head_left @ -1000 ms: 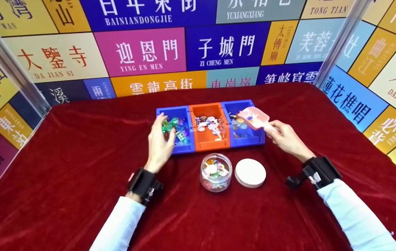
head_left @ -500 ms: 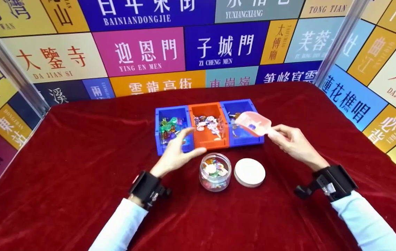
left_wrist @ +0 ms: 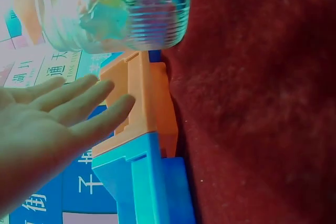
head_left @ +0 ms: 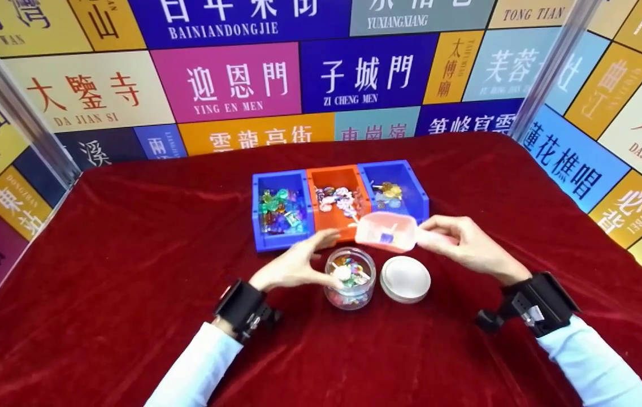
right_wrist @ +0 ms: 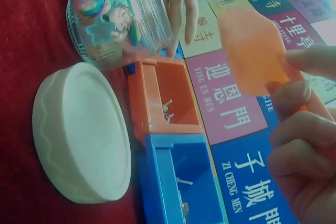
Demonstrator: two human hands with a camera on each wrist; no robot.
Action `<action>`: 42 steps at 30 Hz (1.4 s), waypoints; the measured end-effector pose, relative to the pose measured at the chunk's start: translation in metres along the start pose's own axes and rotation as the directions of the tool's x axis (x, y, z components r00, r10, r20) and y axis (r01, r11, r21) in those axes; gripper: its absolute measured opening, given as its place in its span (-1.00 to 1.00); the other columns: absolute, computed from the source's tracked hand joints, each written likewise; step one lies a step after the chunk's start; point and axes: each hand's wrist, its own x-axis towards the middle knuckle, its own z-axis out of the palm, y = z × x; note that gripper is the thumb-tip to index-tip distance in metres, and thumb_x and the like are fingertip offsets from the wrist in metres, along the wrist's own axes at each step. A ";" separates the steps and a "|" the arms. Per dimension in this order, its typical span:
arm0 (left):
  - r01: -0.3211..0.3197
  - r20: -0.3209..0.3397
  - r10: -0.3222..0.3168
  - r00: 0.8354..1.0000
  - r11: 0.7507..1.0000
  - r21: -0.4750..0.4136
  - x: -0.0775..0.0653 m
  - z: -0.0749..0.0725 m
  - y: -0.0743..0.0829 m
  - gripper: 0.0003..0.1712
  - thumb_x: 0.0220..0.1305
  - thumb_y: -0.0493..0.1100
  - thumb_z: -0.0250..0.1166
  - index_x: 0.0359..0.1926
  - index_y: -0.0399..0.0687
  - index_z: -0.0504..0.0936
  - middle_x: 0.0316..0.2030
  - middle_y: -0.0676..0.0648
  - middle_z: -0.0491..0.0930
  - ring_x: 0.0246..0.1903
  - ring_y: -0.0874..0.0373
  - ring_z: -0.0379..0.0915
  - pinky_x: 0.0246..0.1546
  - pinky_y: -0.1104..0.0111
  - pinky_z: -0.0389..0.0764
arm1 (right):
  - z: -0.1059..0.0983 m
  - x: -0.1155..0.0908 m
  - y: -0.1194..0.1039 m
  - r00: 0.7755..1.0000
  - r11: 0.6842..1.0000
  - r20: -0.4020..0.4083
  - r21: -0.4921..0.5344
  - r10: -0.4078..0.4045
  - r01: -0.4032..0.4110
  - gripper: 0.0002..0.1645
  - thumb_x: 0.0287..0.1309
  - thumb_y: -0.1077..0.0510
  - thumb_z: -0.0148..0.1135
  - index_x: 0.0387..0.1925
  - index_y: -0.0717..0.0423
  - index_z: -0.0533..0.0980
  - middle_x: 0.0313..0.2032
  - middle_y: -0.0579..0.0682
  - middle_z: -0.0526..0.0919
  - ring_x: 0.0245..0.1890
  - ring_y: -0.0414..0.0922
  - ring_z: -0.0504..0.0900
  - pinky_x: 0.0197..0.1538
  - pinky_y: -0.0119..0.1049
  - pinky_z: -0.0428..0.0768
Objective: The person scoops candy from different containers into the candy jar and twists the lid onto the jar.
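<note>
My right hand grips the handle of a pink scoop, with a small blue-and-white piece in its bowl. The scoop is held in the air between the orange bin and the open glass jar. Colourful trinkets, among them a star shape and a swirl lollipop, fill part of the jar. Beside the jar's left side, my left hand has its thumb near the rim and its fingers extended behind. The left wrist view has these fingers straight, below the jar.
Left of the orange bin stands a blue bin with green and blue gems; right of it, another blue bin has yellowish pieces. A white lid lies right of the jar on the red cloth. A printed panel rises behind.
The left hand has moved from the left blue bin, rightward and toward me, to the jar. My right hand has brought the scoop left from the right blue bin toward the jar.
</note>
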 end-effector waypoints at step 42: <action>0.034 0.096 -0.050 0.994 0.986 0.162 0.004 0.008 -0.005 -0.04 -0.29 -0.06 0.51 0.20 -0.12 0.27 0.03 -0.09 0.46 -0.04 0.16 0.39 0.00 0.38 0.40 | 0.000 0.010 -0.040 0.942 0.866 0.280 -0.406 -0.185 0.291 -0.76 0.12 0.06 0.14 -0.29 0.08 0.64 -0.46 -0.18 0.66 -0.58 -0.37 0.40 -0.51 -0.51 0.39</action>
